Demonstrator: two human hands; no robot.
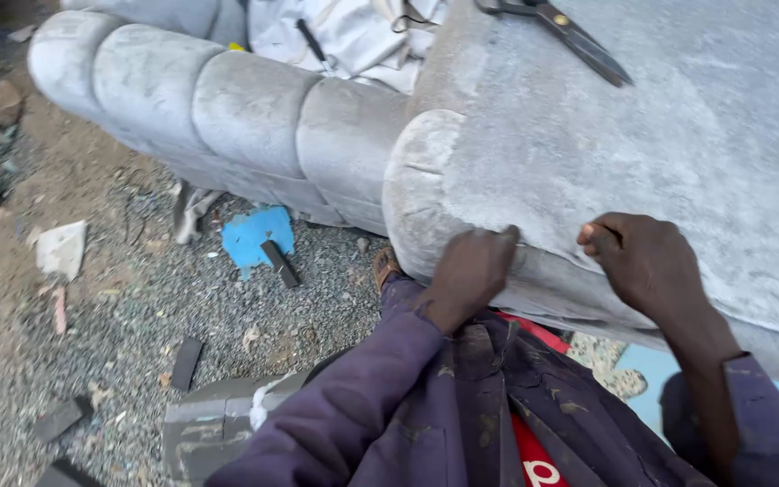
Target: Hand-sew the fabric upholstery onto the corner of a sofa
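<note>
The left hand [471, 266] and right hand [644, 261] are gripping the near edge of the grey velvet sofa [606, 153], fingers curled and pinching the fabric, seemingly pulling it taut. The sofa's long axis is running left to right, its tufted arm [227, 117] curving away leftward. Beyond, scissors [561, 32] are lying on top.

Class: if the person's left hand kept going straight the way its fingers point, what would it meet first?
The left hand already presses the sofa's grey velvet edge, so it would probably push straight into that padded fabric; depth is hard to judge.
</note>
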